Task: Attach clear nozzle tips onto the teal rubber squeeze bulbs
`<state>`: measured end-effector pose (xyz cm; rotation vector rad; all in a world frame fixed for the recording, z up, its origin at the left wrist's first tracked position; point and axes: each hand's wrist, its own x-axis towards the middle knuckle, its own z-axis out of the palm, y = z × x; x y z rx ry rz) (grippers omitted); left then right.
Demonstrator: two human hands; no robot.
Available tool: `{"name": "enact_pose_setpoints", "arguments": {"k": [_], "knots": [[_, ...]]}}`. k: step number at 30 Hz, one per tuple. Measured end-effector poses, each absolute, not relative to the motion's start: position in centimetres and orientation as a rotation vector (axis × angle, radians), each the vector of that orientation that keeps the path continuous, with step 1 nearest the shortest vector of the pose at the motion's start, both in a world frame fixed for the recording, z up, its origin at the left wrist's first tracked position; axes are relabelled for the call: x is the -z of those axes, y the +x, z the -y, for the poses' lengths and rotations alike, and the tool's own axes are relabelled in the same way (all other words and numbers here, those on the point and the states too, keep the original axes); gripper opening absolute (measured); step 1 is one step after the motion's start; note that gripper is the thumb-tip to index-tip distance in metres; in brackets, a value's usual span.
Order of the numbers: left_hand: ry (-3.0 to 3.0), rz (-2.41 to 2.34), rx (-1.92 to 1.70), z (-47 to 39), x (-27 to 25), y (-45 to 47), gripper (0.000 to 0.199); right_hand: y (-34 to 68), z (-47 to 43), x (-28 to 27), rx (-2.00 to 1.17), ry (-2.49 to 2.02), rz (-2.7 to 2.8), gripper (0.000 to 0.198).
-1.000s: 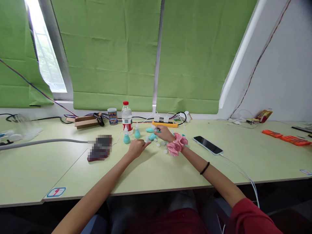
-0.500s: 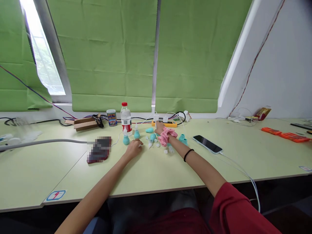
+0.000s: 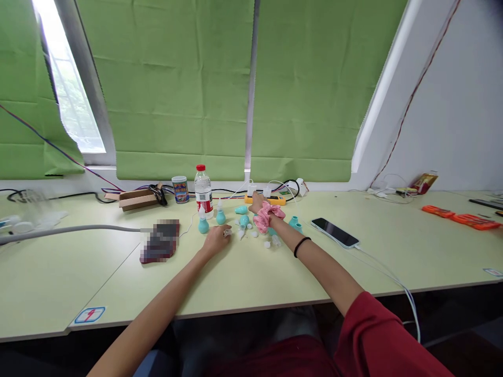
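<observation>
My left hand (image 3: pixel 216 239) rests on the table with its fingers closed around a small clear plastic piece (image 3: pixel 227 232). Beside it stand two teal bulbs with clear nozzles, one nearer bulb (image 3: pixel 203 225) and one farther bulb (image 3: pixel 220 216). My right hand (image 3: pixel 258 202), a pink scrunchie (image 3: pixel 269 216) at its wrist, reaches in front of the yellow power strip (image 3: pixel 277 200); its fingers are mostly hidden. Near it lie a teal bulb (image 3: pixel 241 209) on its side and another teal bulb (image 3: pixel 244 221). White caps (image 3: pixel 267 244) and clear pieces (image 3: pixel 276 241) are scattered below.
A red-capped bottle (image 3: pixel 203 192) and a can (image 3: pixel 180 190) stand behind the bulbs. Teal parts (image 3: pixel 294 222) sit right of the scrunchie, then a charging phone (image 3: pixel 334 232). On the left are a cardboard box (image 3: pixel 138 200) and a blurred-out dark object (image 3: pixel 161 241) on a grey arm.
My left hand has turned slightly, so the clear piece shows more. My right forearm has shifted a little left. The teal bulb in the middle sits slightly farther left.
</observation>
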<state>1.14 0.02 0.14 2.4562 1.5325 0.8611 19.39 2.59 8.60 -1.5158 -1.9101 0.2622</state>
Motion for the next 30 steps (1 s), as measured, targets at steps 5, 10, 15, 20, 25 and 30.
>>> {"name": "enact_pose_setpoints", "arguments": {"k": [5,10,15,20,25,30], "knots": [[2.52,-1.477,-0.818,0.7,-0.6,1.3,0.033,18.5,-1.7,-8.6,0.101,-1.448,2.043,0.026],[2.58,-1.433,-0.742,1.0,-0.5,1.6,0.033,20.4,-0.2,-6.2,0.558,-1.241,2.388,0.023],[2.532,-1.409,-0.762,0.7,-0.2,1.7,0.037,21.9,-1.6,-4.8,0.537,-1.364,2.417,0.02],[2.542,-1.365,-0.906,0.8,-0.2,2.0,0.032,21.2,-0.9,-4.4,0.525,-1.333,2.481,0.02],[2.435,-1.267,-1.008,0.9,-0.1,2.1,0.024,19.6,1.2,-2.0,0.387,-1.291,2.569,0.015],[2.309,-1.157,-0.927,0.3,0.2,1.9,0.024,19.4,1.6,-0.1,0.328,-1.332,2.473,0.013]]}}
